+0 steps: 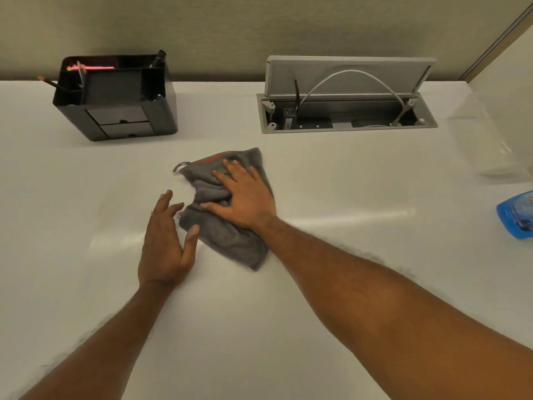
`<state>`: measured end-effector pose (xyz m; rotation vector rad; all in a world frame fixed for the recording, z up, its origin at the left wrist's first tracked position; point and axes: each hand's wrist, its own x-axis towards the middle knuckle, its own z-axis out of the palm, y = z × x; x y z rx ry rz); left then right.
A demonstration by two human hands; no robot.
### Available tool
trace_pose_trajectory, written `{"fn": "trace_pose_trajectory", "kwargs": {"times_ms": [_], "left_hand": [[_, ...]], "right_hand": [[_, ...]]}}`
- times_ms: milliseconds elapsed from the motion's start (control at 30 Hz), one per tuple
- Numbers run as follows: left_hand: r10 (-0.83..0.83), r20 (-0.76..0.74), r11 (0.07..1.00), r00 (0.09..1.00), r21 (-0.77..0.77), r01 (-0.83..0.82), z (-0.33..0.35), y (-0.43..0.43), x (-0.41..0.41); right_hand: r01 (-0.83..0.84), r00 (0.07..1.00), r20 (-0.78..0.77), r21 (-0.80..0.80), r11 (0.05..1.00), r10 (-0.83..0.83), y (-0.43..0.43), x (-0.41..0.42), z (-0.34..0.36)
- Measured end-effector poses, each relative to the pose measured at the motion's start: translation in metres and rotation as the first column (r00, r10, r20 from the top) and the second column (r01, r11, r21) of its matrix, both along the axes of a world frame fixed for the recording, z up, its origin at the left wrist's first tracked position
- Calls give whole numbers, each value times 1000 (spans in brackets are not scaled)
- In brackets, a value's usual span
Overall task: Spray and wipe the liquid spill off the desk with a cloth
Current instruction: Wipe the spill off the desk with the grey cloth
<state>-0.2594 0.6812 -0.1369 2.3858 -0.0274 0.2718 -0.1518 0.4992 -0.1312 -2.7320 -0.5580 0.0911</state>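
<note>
cloth [230,241], grey and bunched, lies on the white desk [86,183] near its middle, with its long axis running on a diagonal from the far left, where a small loop [181,166] sticks out, down toward the near right corner by my forearm. an orange strip [215,159] shows along its far edge. my right hand [245,197] lies flat on top of the cloth, fingers spread and pressing the folds down, not curled around anything. my left hand [165,241] is just beside the cloth's left edge, open and on its side, fingers loosely together, with the thumb tip touching the fabric; it holds nothing. a black desk organiser [115,96] with pencils stands at the far left, well apart from the cloth. an open cable box [346,111] with a white cable sits at the far right. a blue bottle [516,216] shows at the right edge, partly cut off.
</note>
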Motion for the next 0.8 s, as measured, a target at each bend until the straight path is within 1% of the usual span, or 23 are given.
{"fn": "trace_pose_trajectory", "kwargs": {"times_ms": [100, 167, 267, 433, 500, 567, 700, 800], "left_hand": [[11, 48, 1000, 999, -19, -11, 1, -1, -3], [31, 63, 999, 998, -29, -30, 2, -1, -5], [41, 72, 999, 997, -17, -40, 2, 0, -6], [19, 121, 1000, 992, -27, -16, 0, 1, -7], [15, 145, 999, 989, -47, -9, -3, 4, -7], [20, 138, 997, 990, -80, -9, -3, 4, -6], [37, 97, 986, 995, -165, -21, 3, 3, -5], [95, 80, 975, 992, -210, -77, 7, 5, -1]], "right_hand": [[-82, 997, 12, 97, 992, 81, -1, -36, 1], [-67, 998, 32, 167, 984, 63, -14, -65, 0], [34, 997, 60, 223, 974, -48, -52, -105, -4], [257, 958, 77, 193, 947, -276, -135, -137, -3], [359, 923, 78, 183, 915, -378, -161, -137, 0], [439, 886, 80, 171, 882, -456, -179, -126, 1], [499, 857, 56, 167, 851, -513, -190, -79, 0], [537, 837, 72, 84, 840, -542, -189, -45, -1]]}}
